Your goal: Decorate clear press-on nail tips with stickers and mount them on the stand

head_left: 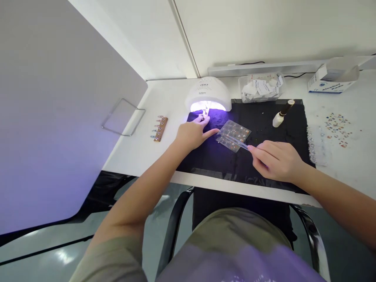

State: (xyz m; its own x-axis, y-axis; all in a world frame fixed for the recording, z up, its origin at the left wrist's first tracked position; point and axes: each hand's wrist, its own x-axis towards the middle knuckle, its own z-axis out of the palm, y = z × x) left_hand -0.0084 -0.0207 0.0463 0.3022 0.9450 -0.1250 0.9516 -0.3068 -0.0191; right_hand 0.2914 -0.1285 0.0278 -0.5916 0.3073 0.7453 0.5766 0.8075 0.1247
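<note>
A: Where is the left hand (190,134)?
B: At the mouth of the white lamp (209,91), on the far side of the black mat (255,114). Its fingers reach to a small pale piece (206,106) in the violet glow, and its thumb stretches to the right.
A: Is that piece pinched?
B: One cannot tell; the glare and the fingers hide the contact.
A: And the right hand (274,159)?
B: It is closed around a slim, clear-looking tool (238,142), with the thumb and fingers together at the tool's right end. The other end points left, across the patterned sheet (232,130).
A: Where does that sheet lie?
B: On the mat, between the two hands, turned at an angle. The left thumb's tip is right by its left corner; whether they touch is unclear, and so is whether the tool's tip meets the sheet.
A: What stands around them?
B: To the right, a white bottle with a dark cap (279,116) on the mat. Beyond the mat's far edge, a clear tub of paper packets (261,89); farther right, an open Alcohol Pads box (330,83).
A: Anything else on the white table (172,98)?
B: Small coloured pieces (337,128) scattered at the right, and a brown strip with decorated tips (160,129) left of the lamp.
</note>
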